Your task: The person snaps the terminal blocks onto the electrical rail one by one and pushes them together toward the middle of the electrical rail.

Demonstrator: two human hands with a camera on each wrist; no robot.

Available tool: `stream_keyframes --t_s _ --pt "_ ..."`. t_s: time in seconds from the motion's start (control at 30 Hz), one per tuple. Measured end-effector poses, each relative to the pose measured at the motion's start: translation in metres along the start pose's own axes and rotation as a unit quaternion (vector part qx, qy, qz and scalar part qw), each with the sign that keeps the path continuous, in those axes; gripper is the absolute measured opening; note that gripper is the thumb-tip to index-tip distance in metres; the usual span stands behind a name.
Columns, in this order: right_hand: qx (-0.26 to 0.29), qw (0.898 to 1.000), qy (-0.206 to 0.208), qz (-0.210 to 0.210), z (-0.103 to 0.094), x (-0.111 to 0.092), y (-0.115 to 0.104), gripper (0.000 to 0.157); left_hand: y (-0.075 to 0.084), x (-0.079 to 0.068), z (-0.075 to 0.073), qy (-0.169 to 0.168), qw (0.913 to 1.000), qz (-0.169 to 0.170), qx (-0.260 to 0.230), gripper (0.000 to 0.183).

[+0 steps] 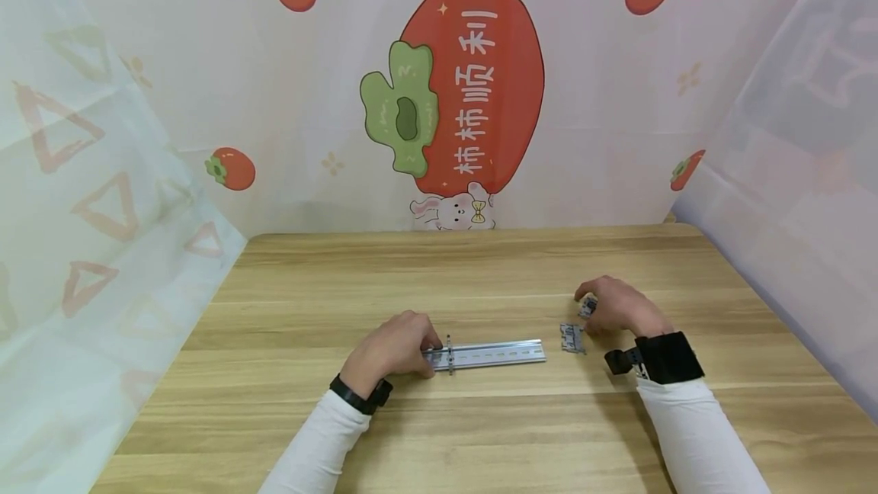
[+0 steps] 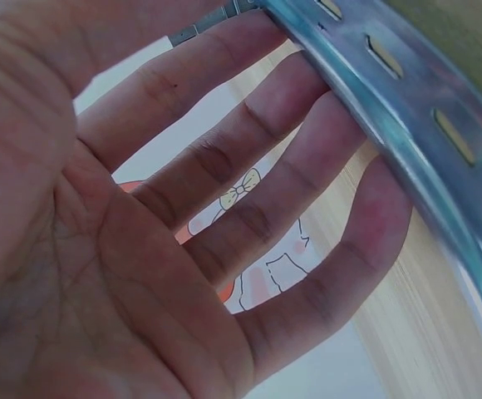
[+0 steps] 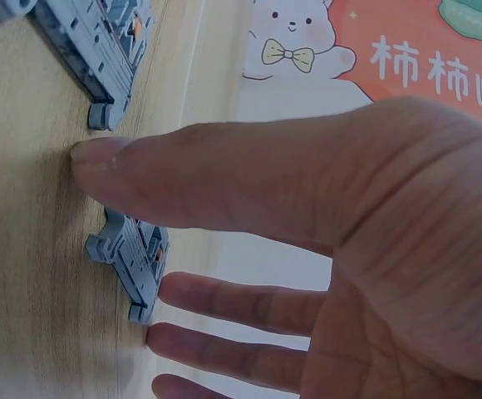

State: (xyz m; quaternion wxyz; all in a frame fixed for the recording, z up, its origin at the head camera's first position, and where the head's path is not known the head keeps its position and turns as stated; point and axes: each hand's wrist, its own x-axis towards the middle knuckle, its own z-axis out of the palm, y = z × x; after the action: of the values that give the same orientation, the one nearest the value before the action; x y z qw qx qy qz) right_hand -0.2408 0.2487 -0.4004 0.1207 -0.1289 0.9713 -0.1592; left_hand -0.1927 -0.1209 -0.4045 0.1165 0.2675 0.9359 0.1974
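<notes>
A slotted metal DIN rail [image 1: 494, 354] lies on the table, its left end in the grip of my left hand [image 1: 394, 349]. In the left wrist view, several fingertips [image 2: 382, 191] press against the rail's long edge. A thin grey terminal block [image 1: 450, 354] stands across the rail just right of that hand. My right hand [image 1: 620, 307] reaches down over a grey terminal block [image 3: 133, 266], with the thumb on its near side and the other fingers beyond it. Another grey terminal block [image 1: 571, 338] lies flat to the left, closer to the rail.
The wooden table [image 1: 480, 433] runs back to a printed curtain [image 1: 309, 97] with persimmon drawings. More pale cloth [image 1: 103, 197] hangs along the left and right sides. Each wrist wears a black band with a small camera [image 1: 620, 361].
</notes>
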Motion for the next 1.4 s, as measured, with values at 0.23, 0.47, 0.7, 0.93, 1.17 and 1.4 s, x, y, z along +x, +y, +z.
stream_keyframes --t_s 0.23,0.47,0.7,0.93,1.17,1.4 --pt "-0.009 1.0 -0.002 -0.001 0.0008 -0.0009 -0.0012 0.05 0.0007 -0.0007 0.0003 -0.002 1.0 -0.005 -0.005 0.024" --pt "-0.01 1.0 0.002 0.001 -0.0008 -0.0016 -0.0001 0.047 0.0012 -0.0008 0.0004 -0.003 0.9999 -0.008 -0.007 0.023" --pt "-0.013 1.0 0.012 -0.008 -0.0014 -0.0025 0.0021 0.037 0.002 -0.0002 -0.0011 -0.005 0.9999 -0.009 -0.006 0.023" --pt "-0.022 0.999 0.025 -0.015 -0.0004 -0.0013 0.0038 0.028 0.0009 0.0005 0.0 -0.005 0.9999 -0.01 -0.007 0.021" --pt "-0.022 1.0 0.018 0.003 -0.0026 -0.0024 0.0026 0.029 0.0004 -0.0006 0.0007 -0.005 0.9999 -0.01 -0.005 0.021" --pt "-0.009 1.0 0.023 0.013 -0.006 -0.0057 -0.0021 0.031 0.0012 -0.0015 0.0011 -0.005 1.0 -0.007 -0.004 0.023"
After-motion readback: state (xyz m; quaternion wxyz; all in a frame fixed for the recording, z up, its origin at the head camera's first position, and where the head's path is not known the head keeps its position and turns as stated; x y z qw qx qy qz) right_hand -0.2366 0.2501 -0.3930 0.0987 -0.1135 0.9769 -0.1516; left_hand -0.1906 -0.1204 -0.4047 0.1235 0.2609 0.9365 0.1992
